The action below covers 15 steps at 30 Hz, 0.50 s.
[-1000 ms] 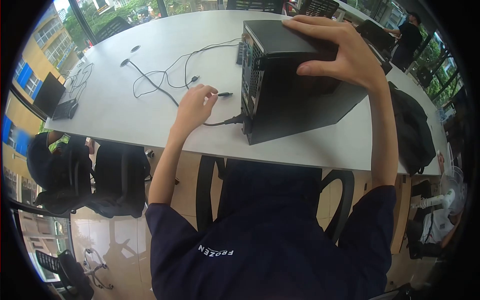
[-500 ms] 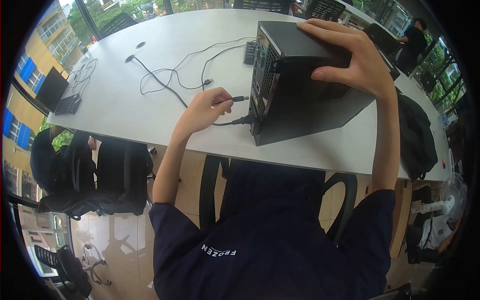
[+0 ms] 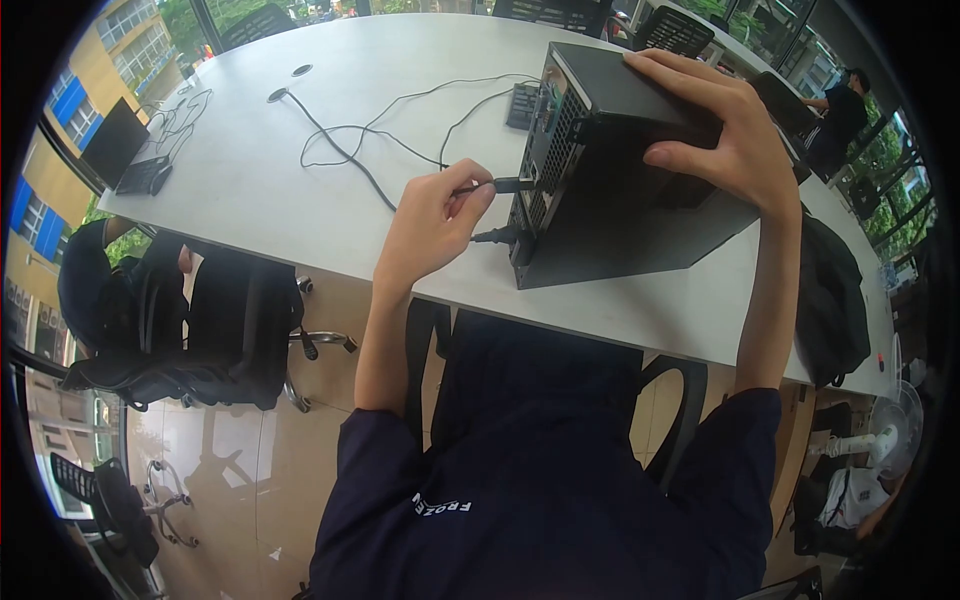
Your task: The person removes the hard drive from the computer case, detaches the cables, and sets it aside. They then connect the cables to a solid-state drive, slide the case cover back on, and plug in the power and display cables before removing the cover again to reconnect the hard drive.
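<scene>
A black computer tower [image 3: 640, 200] stands on the table, its back panel with ports and vent mesh facing left. Pinched between the thumb and fingers of my left hand [image 3: 440, 215] is a black USB plug [image 3: 512, 185], its tip right at the back panel. Below it, a black power plug [image 3: 496, 236] sits in the tower's lower back. My right hand [image 3: 730, 135] spans the tower's top, fingers stretched along the far edge and thumb against the near side.
Thin black cables [image 3: 385, 130] trail across the white table [image 3: 400, 50] from a round grommet [image 3: 278, 96]. Behind the tower lies a keyboard [image 3: 522, 105]. A black bag [image 3: 830, 300] rests at the right, a laptop [image 3: 115, 145] far left. Another person [image 3: 840, 120] is at the far right.
My left hand has moved right with the USB plug, bringing its tip up to the tower's back panel. My right hand keeps its place on the tower. The whole view has shifted slightly.
</scene>
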Available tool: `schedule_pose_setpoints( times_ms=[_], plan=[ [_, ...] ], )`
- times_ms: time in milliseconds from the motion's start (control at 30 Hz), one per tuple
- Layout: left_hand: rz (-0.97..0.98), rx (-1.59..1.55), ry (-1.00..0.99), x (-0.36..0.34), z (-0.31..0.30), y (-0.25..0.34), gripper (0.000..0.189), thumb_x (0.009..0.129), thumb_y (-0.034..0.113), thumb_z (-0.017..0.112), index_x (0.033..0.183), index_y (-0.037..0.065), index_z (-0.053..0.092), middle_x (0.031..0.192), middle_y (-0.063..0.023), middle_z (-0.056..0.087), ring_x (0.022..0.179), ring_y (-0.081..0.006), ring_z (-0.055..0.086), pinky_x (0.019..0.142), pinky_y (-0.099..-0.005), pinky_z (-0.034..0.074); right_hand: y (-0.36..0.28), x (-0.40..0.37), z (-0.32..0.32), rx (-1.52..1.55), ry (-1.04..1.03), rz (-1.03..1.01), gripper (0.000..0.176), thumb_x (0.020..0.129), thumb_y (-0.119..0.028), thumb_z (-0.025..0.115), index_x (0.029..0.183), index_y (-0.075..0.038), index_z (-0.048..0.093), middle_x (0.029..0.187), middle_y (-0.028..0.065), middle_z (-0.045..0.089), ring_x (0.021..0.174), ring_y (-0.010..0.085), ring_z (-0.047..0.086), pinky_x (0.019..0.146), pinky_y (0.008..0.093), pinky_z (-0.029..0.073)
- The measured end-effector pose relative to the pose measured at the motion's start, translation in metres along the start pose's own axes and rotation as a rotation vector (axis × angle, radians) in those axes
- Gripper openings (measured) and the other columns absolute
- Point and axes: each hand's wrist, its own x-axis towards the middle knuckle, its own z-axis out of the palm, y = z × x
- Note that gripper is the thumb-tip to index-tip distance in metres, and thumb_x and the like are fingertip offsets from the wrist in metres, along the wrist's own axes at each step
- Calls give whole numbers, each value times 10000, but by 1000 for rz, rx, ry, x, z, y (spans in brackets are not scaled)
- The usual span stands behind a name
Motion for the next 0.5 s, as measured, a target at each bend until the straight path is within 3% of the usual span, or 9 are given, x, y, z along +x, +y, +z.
schedule_pose_setpoints(
  times_ms=[433, 500],
  plan=[
    [55, 257, -44, -6, -4, 16, 75, 916, 117, 617, 945, 52, 642, 576, -111, 492, 551, -308, 523, 556, -401, 391, 2, -2, 3, -23, 16, 39, 762, 699, -623, 807, 1325, -207, 683, 1333, 164, 655, 1275, 344, 595, 1060, 406, 461],
    [84, 277, -26, -7, -3, 16, 75, 917, 118, 614, 945, 53, 640, 589, -114, 514, 563, -312, 539, 564, -407, 401, 3, -2, 3, -22, -21, 40, 803, 681, -519, 805, 1373, -145, 645, 1400, 149, 615, 1145, 335, 648, 1026, 409, 473]
  ],
)
